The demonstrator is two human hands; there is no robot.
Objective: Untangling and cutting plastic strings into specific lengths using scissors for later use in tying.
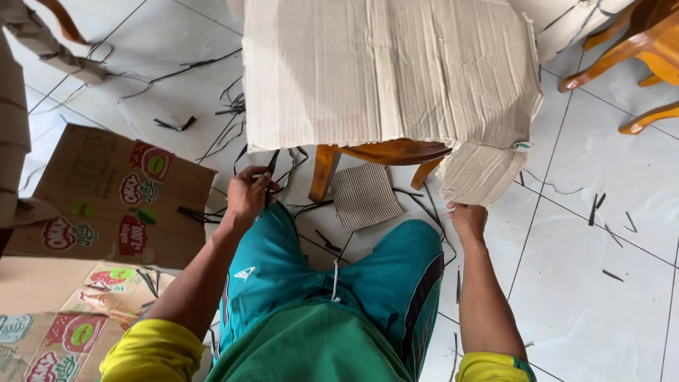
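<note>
The person is sitting with knees apart in teal shorts, looking down at a large sheet of corrugated cardboard that is lying over a wooden stool at 12 o'clock from the lap. The sheet's long axis is running left to right, from 9 to 3 o'clock, and its near right corner is folding down as a torn flap.

The right hand is sitting directly under that flap, at about 2 o'clock from the lap, fingers curled and pinching the flap's lower edge; the flap is lying at 12 o'clock from this hand and touching it.

The left hand is sitting at about 10 o'clock, closed around a thin dark strip that is sticking up toward 1 o'clock, just short of the sheet's near left edge. What kind of thing the strip is, I cannot tell.

So the right hand is already on the cardboard, while the left is near but apart from it. A small ribbed cardboard offcut is lying on the tiled floor between the 2 hands, and printed cartons are lying flat at 9 o'clock.
</note>
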